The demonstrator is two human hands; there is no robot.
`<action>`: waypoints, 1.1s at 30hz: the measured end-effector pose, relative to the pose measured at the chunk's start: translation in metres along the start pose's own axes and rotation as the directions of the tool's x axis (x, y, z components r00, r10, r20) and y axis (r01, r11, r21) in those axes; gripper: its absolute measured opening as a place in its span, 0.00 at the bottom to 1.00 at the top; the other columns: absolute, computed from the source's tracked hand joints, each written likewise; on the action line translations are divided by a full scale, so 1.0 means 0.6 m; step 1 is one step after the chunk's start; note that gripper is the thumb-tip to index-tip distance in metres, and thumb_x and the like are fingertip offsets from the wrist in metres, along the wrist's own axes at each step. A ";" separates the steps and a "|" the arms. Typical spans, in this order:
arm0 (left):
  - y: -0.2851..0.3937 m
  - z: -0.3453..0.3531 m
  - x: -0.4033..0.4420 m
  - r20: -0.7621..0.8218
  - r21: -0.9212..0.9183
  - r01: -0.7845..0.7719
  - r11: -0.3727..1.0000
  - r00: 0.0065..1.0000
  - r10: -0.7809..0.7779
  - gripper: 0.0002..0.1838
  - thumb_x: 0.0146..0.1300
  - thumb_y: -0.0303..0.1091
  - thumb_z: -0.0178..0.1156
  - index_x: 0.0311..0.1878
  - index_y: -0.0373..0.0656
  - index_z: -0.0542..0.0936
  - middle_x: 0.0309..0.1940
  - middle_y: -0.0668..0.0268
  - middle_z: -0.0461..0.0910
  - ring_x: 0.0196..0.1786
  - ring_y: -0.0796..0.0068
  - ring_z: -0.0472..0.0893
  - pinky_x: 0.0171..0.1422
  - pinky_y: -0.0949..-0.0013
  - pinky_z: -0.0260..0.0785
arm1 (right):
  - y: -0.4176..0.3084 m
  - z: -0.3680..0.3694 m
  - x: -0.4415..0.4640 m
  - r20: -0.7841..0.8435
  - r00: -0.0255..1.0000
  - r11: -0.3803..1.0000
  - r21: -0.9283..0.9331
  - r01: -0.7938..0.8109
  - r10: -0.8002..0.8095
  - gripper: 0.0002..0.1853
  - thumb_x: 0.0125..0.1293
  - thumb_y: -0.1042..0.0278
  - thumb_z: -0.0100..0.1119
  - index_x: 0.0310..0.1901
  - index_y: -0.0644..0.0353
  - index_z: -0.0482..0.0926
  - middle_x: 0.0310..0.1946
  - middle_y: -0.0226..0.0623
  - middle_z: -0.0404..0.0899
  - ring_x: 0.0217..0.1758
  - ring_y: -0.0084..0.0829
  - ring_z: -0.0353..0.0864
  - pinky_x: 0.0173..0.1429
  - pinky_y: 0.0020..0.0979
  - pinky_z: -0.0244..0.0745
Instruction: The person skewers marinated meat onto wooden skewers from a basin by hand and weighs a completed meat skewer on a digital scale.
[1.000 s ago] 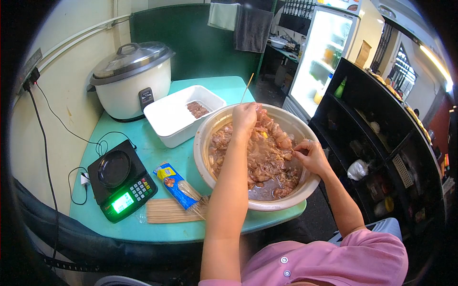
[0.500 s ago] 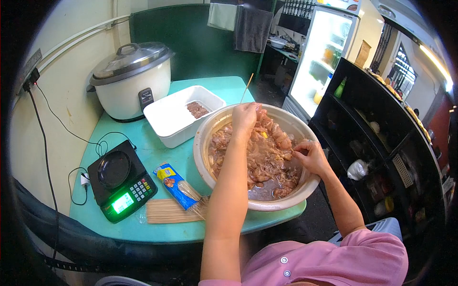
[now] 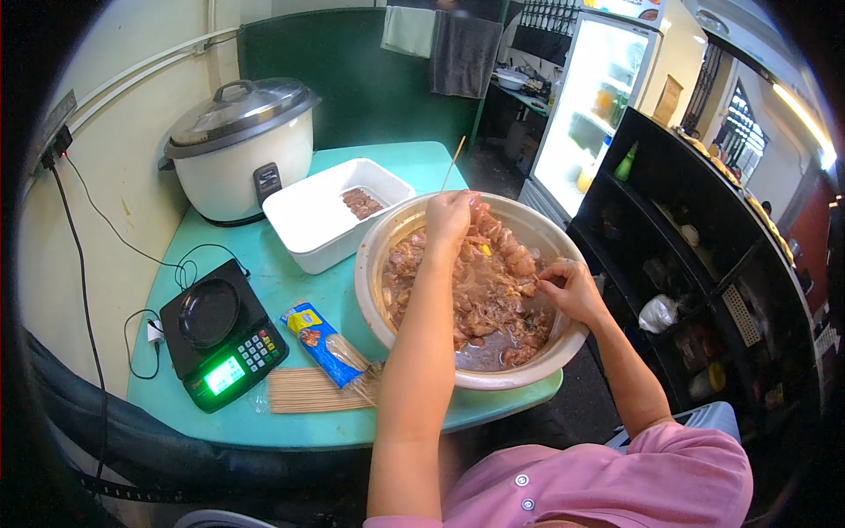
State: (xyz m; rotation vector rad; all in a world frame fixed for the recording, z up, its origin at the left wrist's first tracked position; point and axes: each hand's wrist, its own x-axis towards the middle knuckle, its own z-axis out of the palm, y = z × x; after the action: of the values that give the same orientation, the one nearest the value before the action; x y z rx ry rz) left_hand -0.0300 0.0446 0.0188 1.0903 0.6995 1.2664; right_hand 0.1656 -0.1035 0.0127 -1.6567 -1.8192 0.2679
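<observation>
Raw marinated meat (image 3: 480,308) in brown liquid fills a wide, pale basin (image 3: 374,321). Over the basin's far side, my left hand (image 3: 449,218) is closed on a thin wooden skewer (image 3: 454,162), whose upper end sticks up past the fingers. A strip of pinkish meat (image 3: 506,246) slants from that hand down toward my right hand. Whether the skewer passes through the strip is hidden. At the basin's right side, my right hand (image 3: 572,289) is closed, thumb and fingertips pinching the lower end of the meat.
Left of the basin, a white tub (image 3: 326,251) contains a few skewered-looking meat pieces (image 3: 361,203). Loose skewers (image 3: 317,392) and a blue skewer packet (image 3: 321,343) lie before it. A lit digital scale (image 3: 224,348) and a large rice cooker (image 3: 242,167) stand farther left.
Both hands keep almost the same place and grip. The whole view has shifted very slightly; nothing has been let go or taken up.
</observation>
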 end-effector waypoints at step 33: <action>-0.007 -0.004 0.006 0.013 0.030 0.006 1.000 1.000 -0.006 0.15 0.71 0.36 0.49 0.44 0.37 0.81 0.32 0.59 0.85 0.28 0.73 0.83 0.29 0.70 0.75 | -0.009 -0.003 0.000 0.015 1.000 1.000 -0.005 -0.008 0.008 0.08 0.52 0.71 0.62 0.32 0.67 0.84 0.27 0.41 0.80 0.31 0.33 0.81 0.39 0.32 0.75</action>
State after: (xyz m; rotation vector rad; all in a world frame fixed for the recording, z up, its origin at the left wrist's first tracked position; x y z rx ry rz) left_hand -0.0297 0.0492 0.0148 1.1191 0.7131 1.2461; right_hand 0.1624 -0.1051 0.0172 -1.6698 -1.8255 0.2804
